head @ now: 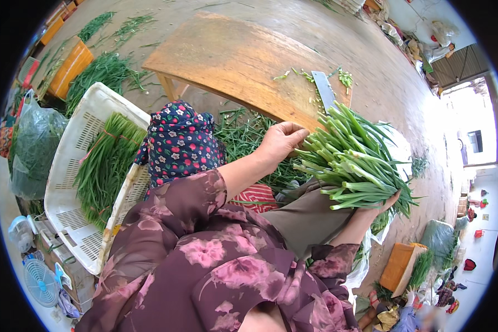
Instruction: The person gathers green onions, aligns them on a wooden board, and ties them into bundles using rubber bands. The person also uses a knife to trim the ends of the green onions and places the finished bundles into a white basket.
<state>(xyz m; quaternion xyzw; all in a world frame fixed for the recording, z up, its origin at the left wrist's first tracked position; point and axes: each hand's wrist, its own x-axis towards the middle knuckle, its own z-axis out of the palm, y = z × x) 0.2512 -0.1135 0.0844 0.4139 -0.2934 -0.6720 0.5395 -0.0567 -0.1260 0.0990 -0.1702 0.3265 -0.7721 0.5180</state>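
Observation:
A thick bunch of long green stalks (357,162), which look like garlic chives or a similar allium, rests on my right hand (386,203) at its leafy end, the fingers partly hidden beneath. The pale cut ends point toward my left hand (284,139), whose thumb and forefinger are pinched together at the bunch's left edge. Whether a stalk is between them I cannot tell. Beyond the bunch, a broad metal blade (324,89) lies on the wooden table (232,54), its near end hidden by the stalks. Small chopped pieces (345,79) lie around the blade.
At my left stands a white plastic crate (72,166) with tied green bundles (108,166) in it. Loose greens (249,133) cover the floor under the table's near edge. A blue fan (40,282) is at lower left. Other people sit at lower right by an orange box (400,267).

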